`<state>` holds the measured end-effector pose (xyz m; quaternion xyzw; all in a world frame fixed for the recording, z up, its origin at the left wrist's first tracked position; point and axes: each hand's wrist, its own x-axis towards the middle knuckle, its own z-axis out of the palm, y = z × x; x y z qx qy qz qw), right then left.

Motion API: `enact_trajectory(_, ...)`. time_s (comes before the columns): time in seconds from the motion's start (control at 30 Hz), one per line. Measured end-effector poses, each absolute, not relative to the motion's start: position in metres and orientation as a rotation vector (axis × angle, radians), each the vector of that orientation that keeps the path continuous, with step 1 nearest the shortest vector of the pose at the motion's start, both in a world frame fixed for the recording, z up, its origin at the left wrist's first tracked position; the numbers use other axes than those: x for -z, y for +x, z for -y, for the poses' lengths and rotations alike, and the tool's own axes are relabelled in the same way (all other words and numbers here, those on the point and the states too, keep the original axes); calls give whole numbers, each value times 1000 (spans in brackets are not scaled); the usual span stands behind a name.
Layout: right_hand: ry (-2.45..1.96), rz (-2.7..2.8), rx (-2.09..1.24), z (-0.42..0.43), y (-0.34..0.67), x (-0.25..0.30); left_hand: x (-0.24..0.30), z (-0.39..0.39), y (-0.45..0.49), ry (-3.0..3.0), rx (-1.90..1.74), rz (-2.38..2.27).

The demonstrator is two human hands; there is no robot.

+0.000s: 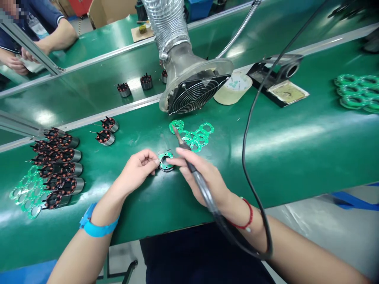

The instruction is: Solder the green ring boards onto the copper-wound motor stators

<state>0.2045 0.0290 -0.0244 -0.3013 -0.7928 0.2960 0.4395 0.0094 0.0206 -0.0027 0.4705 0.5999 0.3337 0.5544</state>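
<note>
Squarely between the two hands, near the front edge of the green bench [296, 157], sits a small stator [166, 161] capped with a green ring. The left hand [139, 167] comes at it from the left and pinches its rim with thumb and fingertips; a blue strap [94, 225] circles that wrist. The right hand [204, 179] lies just right of the stator, closed around an iron [207, 197], with its forefinger stretched out to touch the stator's right edge. The iron's tip points away from the person and ends beyond the stator, clear of it, at the near edge of a ring pile [195, 136]. Its black cable [251, 118] loops under the right forearm and climbs across the bench toward the stand [278, 77], well off to the right. A red band [249, 215] sits on the right wrist. Behind the ring pile a fan [192, 92] on a ribbed duct faces the work, with a tape roll [233, 87] just beside it. To the far left, a stator stack [59, 165] lies in rows on its sides, partly over more green rings. A stator pair [106, 132] lies between that stack and the hands. In the upper left corner another person's arms [53, 39] rest on the far bench.
</note>
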Motion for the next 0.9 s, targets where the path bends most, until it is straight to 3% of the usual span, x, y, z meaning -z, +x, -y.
enact_trajectory(0.13, -766, 2288, -585, -34, 192, 16, 5, -20, 9, 1105, -812, -1384)
enact_trajectory(0.4, -779, 2303, -476, -34, 190, 29, 5, -21, 9, 1039, -873, -1426)
enact_trajectory(0.63, -801, 1949, -499, -33, 200, 26, 8, -24, 14, 1077, -846, -1553)
enact_trajectory(0.9, -822, 1626, -766, -28, 213, 35, 17, -25, 10, 1231, -795, -1661)
